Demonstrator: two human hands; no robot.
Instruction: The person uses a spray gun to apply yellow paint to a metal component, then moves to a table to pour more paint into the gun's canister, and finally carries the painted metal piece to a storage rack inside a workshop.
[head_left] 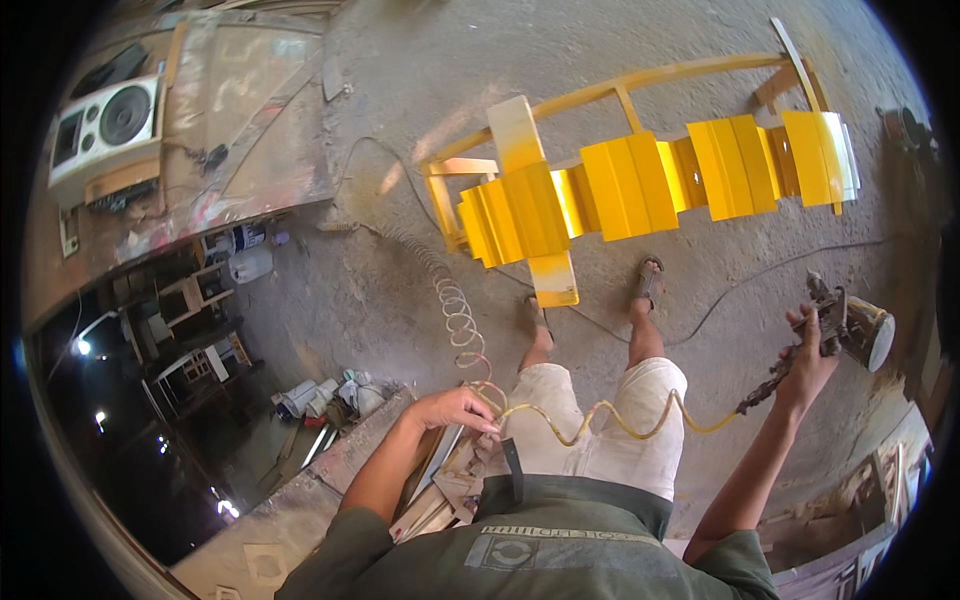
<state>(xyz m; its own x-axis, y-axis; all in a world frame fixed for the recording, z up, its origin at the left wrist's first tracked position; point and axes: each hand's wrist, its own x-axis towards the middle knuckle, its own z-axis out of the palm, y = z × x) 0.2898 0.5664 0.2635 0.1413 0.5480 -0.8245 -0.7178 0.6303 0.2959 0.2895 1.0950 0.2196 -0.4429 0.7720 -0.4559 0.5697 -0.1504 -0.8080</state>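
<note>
My right hand [806, 368] is wrapped round the handle of a dark, paint-crusted spray gun [828, 305], held out to the right with its round cup [872, 338] on the far side. From the gun's handle a yellowish coiled air hose [640, 434] runs across in front of my thighs. My left hand [455, 409] pinches this hose near my left thigh. Beyond my feet, several glossy yellow panels [628, 186] with stepped profiles lie in a row on a wooden rack [590, 92]. A yellow and white board [516, 135] lies crosswise among them at the left end.
A workbench [255, 110] with a white speaker [108, 128] stands at the far left. Wood scraps [435, 508] lie by my left hip. The hose coils [455, 300] continue over the floor, and a thin dark cable [745, 275] crosses it near my feet.
</note>
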